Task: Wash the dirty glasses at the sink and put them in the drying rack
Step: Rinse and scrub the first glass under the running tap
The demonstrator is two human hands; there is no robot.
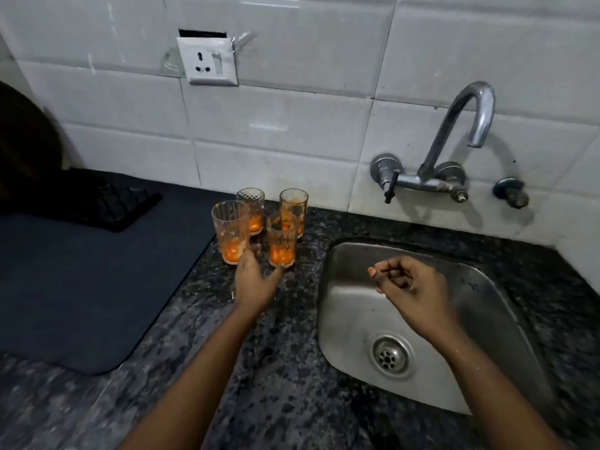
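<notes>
Reaching to the dirty glasses (259, 227) near the sink's (328, 319) left edge, the left hand (255, 280) has its grip apart. The right hand (410, 289) hangs over the sink, fingers loosely curled, holding nothing.

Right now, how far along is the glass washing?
Done: nothing. All four glasses stand on the granite counter with orange residue inside.
In hand: left hand reaches the front pair, none gripped yet; right hand hovers empty over the dry sink.
Left: wash all four, then rack them.

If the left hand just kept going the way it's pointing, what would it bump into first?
Most likely the nearest dirty glass: the left hand reaches up the counter, its fingertips already at that glass's base. The front-left glass stands close beside its line; depth is hard to judge.
</notes>
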